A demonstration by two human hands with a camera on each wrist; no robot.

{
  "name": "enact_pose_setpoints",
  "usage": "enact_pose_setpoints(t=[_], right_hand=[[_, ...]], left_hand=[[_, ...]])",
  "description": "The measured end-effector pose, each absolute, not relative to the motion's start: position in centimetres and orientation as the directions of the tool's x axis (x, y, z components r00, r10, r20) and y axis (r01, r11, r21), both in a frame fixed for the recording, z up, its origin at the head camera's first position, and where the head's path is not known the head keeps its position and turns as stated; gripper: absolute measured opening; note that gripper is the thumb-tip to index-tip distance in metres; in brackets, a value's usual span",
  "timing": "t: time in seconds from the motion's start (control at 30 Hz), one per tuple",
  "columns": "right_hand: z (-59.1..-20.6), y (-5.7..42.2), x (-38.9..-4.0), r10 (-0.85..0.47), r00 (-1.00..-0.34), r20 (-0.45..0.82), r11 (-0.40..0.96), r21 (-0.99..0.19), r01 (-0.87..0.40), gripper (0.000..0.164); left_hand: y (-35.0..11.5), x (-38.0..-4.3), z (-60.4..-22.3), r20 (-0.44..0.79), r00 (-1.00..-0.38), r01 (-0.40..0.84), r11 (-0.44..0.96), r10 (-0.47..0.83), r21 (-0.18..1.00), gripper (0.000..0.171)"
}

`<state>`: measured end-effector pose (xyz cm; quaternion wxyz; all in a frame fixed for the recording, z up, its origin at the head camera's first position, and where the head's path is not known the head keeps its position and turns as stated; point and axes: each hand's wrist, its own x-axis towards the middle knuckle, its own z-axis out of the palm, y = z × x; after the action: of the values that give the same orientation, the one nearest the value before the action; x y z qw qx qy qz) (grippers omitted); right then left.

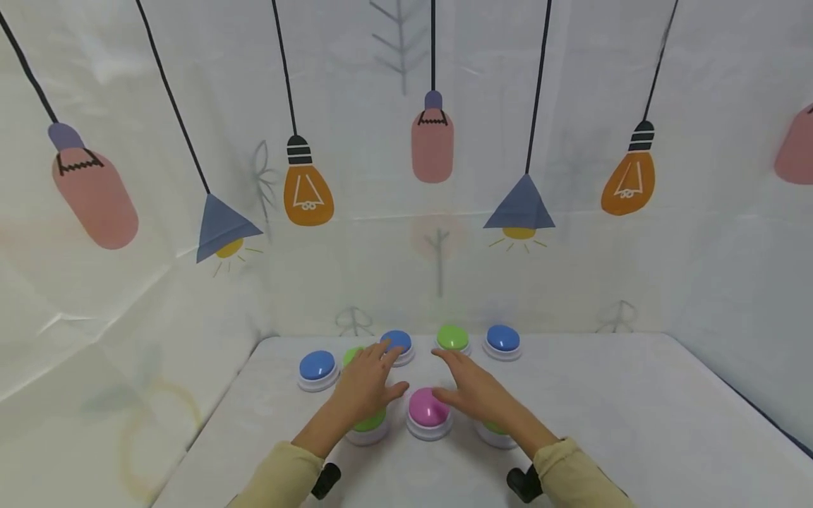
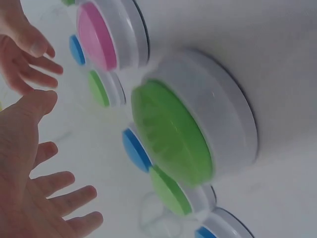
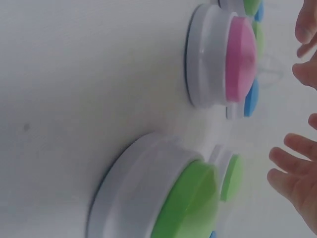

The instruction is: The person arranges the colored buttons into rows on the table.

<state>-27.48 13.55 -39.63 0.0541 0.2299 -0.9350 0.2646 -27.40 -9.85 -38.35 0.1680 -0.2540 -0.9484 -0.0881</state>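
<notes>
Both hands hover over a group of round push buttons with white bases. The left hand [image 1: 365,384], fingers spread and holding nothing, is above a green button [image 1: 370,423] and partly hides another green one behind it. To its right, the right hand [image 1: 473,388] is likewise spread and empty, over a green button [image 2: 98,88] that its wrist mostly covers in the head view. Between the hands sits a pink button [image 1: 427,408]. In the left wrist view the left fingers [image 2: 64,183] stay apart from the nearest green button [image 2: 173,131]. The right fingers [image 3: 292,163] also touch nothing.
Blue buttons [image 1: 317,365] stand at the left, middle back [image 1: 396,341] and right back [image 1: 503,338], with a green button [image 1: 452,338] between the back two. The white table [image 1: 603,409] meets a pale cloth backdrop [image 1: 356,268] printed with lamps.
</notes>
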Motion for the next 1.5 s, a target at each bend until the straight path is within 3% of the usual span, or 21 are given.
enact_pose_setpoints(t=[0.23,0.4,0.83,1.23,1.5], right_hand=[[-38.7,11.7,-28.7,-0.39,-0.905,0.171,0.769,-0.479,-0.423,0.068],[-37.9,9.8,-30.0,-0.409,-0.895,0.176,0.752,-0.491,-0.44,0.067],[-39.0,5.4,-32.7,-0.448,-0.881,0.153,0.738,-0.494,-0.461,0.07],[-39.7,3.7,-33.6,-0.47,-0.876,0.11,0.665,-0.609,-0.433,0.064],[-40.2,1.6,-34.1,-0.518,-0.846,0.126,0.634,-0.608,-0.478,0.064]], left_hand=[[-12.2,-29.0,-38.3,0.3,-0.898,0.38,0.911,0.322,0.161,0.063],[-13.7,-30.1,-38.5,0.283,-0.919,0.333,0.924,0.274,0.189,0.063],[-15.4,-32.0,-39.5,0.212,-0.945,0.293,0.932,0.248,0.216,0.065],[-15.5,-33.1,-40.3,0.149,-0.952,0.296,0.93,0.268,0.22,0.07],[-15.8,-33.3,-40.8,0.196,-0.941,0.314,0.929,0.276,0.195,0.07]])
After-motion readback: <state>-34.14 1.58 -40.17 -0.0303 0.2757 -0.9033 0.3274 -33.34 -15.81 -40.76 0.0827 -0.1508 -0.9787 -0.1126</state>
